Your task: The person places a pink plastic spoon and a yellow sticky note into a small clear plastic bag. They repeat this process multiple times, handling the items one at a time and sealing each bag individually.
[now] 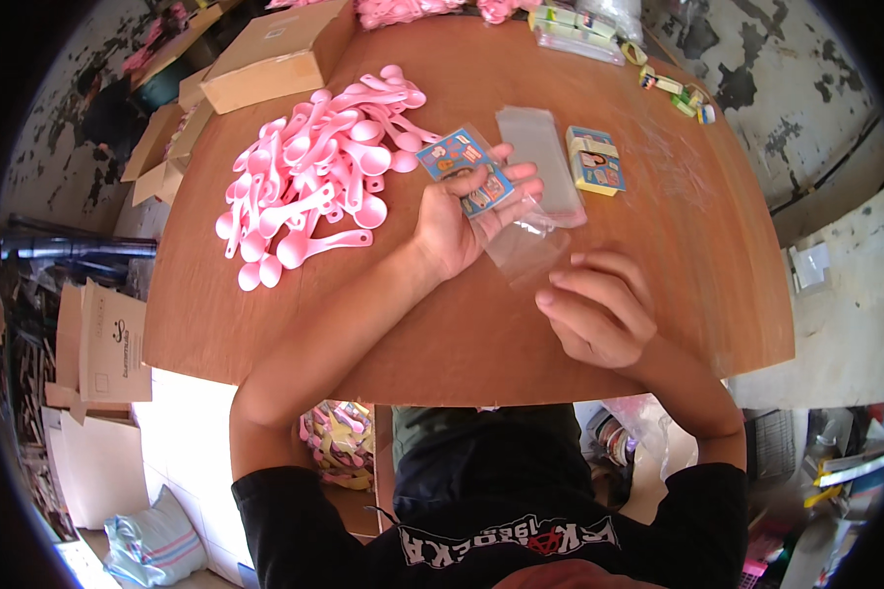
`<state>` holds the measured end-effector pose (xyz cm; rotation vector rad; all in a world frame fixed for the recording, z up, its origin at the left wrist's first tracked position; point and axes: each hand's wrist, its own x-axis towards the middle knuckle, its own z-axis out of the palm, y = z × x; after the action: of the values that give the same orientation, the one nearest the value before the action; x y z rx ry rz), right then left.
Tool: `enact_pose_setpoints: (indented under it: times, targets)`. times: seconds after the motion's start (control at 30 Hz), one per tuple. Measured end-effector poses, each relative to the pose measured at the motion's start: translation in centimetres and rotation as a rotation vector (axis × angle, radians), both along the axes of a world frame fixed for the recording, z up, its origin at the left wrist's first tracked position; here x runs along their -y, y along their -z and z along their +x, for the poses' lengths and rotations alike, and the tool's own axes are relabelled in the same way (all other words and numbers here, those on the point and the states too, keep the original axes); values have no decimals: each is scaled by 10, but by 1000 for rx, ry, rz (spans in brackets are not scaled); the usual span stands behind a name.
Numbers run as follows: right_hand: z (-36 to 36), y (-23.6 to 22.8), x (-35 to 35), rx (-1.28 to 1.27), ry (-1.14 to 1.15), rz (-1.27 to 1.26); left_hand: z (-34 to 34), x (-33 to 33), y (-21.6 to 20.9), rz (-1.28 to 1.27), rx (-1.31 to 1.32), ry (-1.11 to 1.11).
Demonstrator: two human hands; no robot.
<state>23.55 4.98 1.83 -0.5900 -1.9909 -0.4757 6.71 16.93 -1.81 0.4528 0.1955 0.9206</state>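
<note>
My left hand (452, 221) is palm up and grips a clear plastic bag (525, 253) with a blue printed card (465, 169) at its far end; the thumb presses on the card. The bag's loose end droops toward my right hand (604, 309), which hovers just to its right, fingers curled, with nothing visible in them. Beyond the left hand lies a stack of clear plastic bags (540, 162). To its right sits a banded stack of similar printed cards (596, 162). A heap of pink plastic spoons (309, 162) covers the table's left side.
The brown wooden table (442, 363) has a curved far edge. A cardboard box (280, 54) stands at its back left. Pink items (403, 12) and packaged goods (578, 34) lie along the back, with small rolls (678, 93) at the far right. Cardboard boxes (103, 339) stand left of the table.
</note>
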Motion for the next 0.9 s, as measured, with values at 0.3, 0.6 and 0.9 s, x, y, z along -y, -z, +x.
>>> enact_pose_setpoints:
  times: [0.3,0.6,0.9]
  targets:
    - [-92,-37,-107,273,-28,-314,-5,-9,12,111,-201,-54]
    - [-138,-18,-213,916,65,-193,3,-2,-4,97,-249,-142]
    - [-80,-58,-157,31,-445,-418,-1,-10,0,142,-191,-43]
